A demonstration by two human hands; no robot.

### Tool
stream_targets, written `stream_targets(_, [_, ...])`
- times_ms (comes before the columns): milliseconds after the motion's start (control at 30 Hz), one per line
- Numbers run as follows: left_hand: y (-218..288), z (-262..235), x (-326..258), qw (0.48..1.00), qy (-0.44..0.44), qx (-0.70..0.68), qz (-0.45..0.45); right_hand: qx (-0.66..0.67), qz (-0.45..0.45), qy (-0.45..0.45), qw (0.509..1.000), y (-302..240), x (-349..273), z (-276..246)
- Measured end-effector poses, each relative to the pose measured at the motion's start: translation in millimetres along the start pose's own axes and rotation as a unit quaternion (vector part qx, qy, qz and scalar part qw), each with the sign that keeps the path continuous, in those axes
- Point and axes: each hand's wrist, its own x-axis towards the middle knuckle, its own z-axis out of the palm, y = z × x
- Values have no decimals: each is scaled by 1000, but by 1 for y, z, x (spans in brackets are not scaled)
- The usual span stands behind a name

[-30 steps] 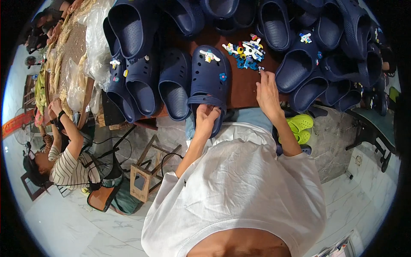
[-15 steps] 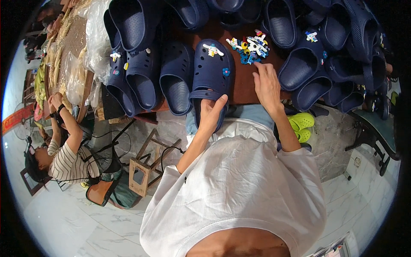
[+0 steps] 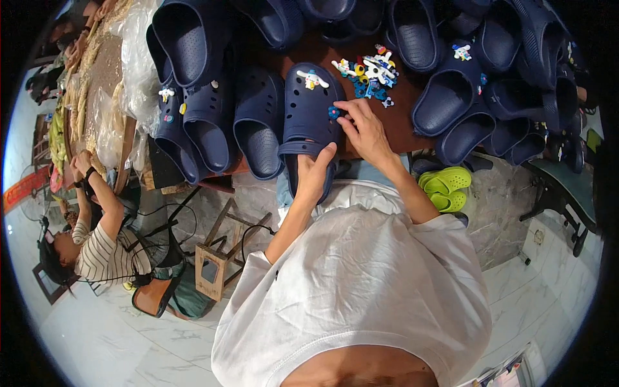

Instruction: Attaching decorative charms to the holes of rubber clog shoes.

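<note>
A navy clog with ventilation holes lies toe away from me at the table's near edge. My left hand grips its heel end, with the thumb on the strap and fingers inside the opening. On the clog's toe sits a white cartoon charm. At its right side is a small blue flower charm; the thumb and forefinger of my right hand close around it. A pile of loose charms, white, blue and yellow, lies just beyond my right hand.
Another navy clog stands to the left, beside a pair with charms. More navy clogs crowd the right side. Green clogs are below the table edge. A wooden stool and a seated person are at left.
My right hand has moved left from beside the charm pile to the flower charm on the clog. One small charm now lies slightly apart from the pile. My left hand keeps its grip.
</note>
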Motion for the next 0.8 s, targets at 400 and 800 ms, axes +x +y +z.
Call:
stream_targets(400, [-7, -2, 2, 999, 48, -20, -12, -285, 23, 102, 953, 43, -17, -40])
stream_targets(800, [1, 1, 1, 999, 31, -36, -27, -232, 75, 55, 968, 30, -19, -39])
